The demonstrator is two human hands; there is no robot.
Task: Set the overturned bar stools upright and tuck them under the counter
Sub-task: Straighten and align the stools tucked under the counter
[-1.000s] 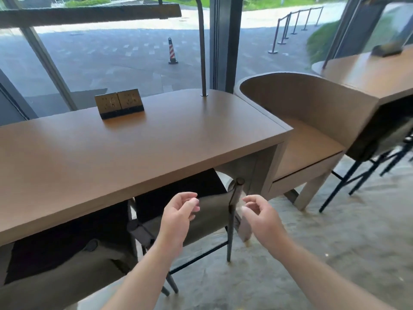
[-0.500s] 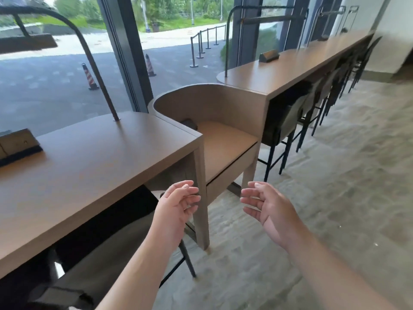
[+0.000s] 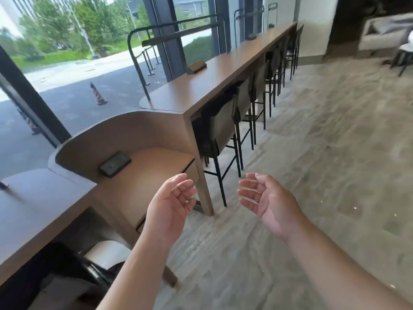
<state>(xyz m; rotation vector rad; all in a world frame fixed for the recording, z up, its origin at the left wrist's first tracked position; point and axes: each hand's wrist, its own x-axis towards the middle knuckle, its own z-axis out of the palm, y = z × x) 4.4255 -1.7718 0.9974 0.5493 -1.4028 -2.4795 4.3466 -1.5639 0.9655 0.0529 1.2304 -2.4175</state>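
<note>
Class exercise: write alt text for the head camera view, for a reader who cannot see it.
Two empty, open hands, left hand and right hand, hang above a stone floor. Ahead, upright bar stools stand tucked under a long wooden counter beside windows.

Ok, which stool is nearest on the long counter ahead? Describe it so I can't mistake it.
Follow the long wooden counter that runs along the windows toward the far wall. A row of dark-legged stools stands upright, tucked under it. Yours is the first stool, by the counter's near end panel beside the low curved booth; unlike the others, it has a neighbour on one side only.
</note>
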